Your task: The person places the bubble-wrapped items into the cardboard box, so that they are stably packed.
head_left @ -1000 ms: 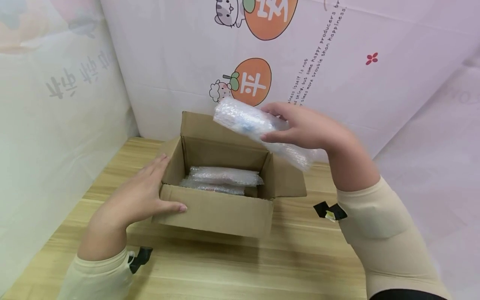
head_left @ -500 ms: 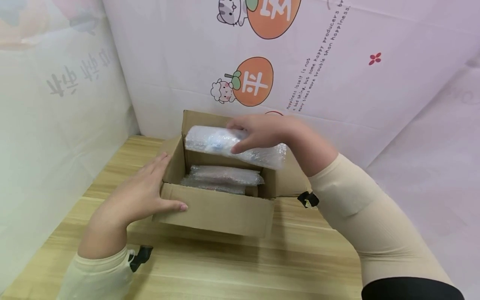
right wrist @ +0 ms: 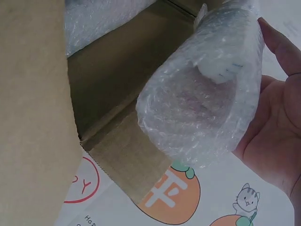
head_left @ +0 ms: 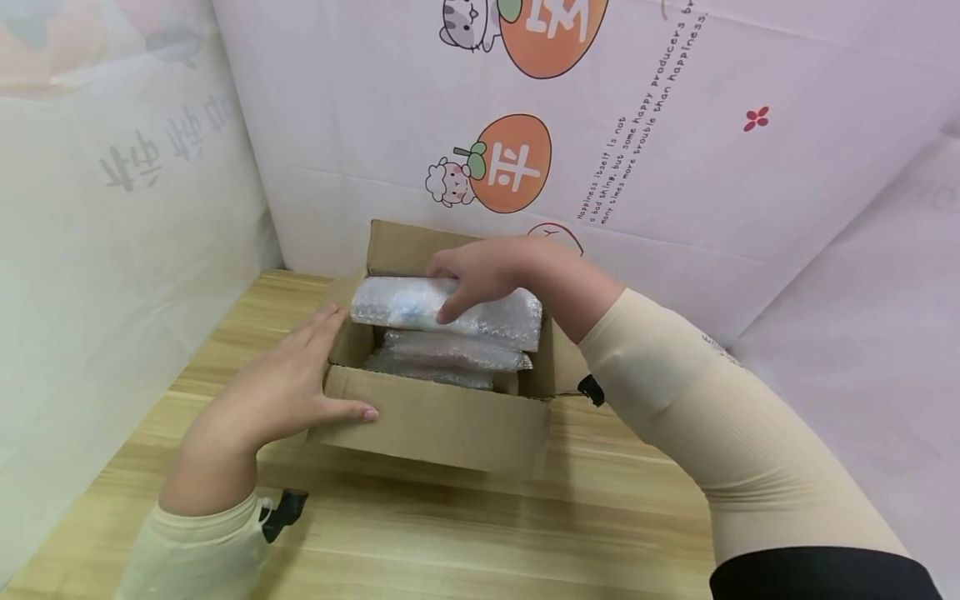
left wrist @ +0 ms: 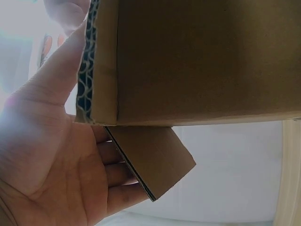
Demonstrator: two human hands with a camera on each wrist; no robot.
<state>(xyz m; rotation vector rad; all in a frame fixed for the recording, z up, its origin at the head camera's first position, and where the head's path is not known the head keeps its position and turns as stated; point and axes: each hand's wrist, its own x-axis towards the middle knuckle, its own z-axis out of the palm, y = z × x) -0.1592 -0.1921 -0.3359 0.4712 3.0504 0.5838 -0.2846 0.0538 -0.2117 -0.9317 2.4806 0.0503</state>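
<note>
A cardboard box (head_left: 435, 429) stands with its flaps up on the table. My left hand (head_left: 281, 392) rests at its front left corner, thumb on the front flap and fairly straight fingers along the left flap. In the left wrist view the palm of my left hand (left wrist: 61, 155) shows beside the flaps. My right hand (head_left: 487, 271) grips a bubble-wrapped roll (head_left: 498, 321) from above, thumb on the near side, at the back of the box opening. The right wrist view shows the hollow end of the bubble-wrapped roll (right wrist: 188, 103). What it wraps is unclear.
Other bubble-wrapped packages (head_left: 450, 350) lie inside the box, nearer its front. Wooden table (head_left: 480, 533) surface extends in front of the box. A printed white backdrop (head_left: 360, 108) rises close behind it, and sheets stand at both sides.
My right hand has brought the bubble-wrapped roll left and down, from above the box's right back side into the back of its opening. My left hand has stayed at the corner.
</note>
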